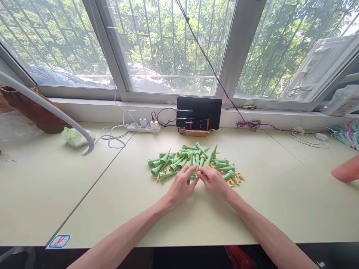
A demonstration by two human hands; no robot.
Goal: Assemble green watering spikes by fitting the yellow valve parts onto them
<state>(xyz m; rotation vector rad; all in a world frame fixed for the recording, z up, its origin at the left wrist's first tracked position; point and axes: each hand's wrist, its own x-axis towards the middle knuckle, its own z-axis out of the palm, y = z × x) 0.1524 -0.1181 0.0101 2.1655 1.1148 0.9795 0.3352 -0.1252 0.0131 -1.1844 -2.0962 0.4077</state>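
My left hand (181, 185) is closed around a green plastic cone-shaped spike (192, 176), its wide collar end toward me and its tip pointing away. Beside it, my right hand (214, 180) pinches what looks like a small yellow piece (199, 171) close to the spike; the fingers cover most of it. Just beyond both hands spreads a pile of similar green spikes (174, 163), lying at various angles. Small yellow pieces (237, 178) are scattered under the pile and at its right edge.
Behind the pile, a black tablet (199, 108) and a phone (198, 124) lean on a stand. A power strip (144, 128) with chargers sits left of them. A white curved tube (56, 110) crosses the left side. At far right is another person's arm (346, 170).
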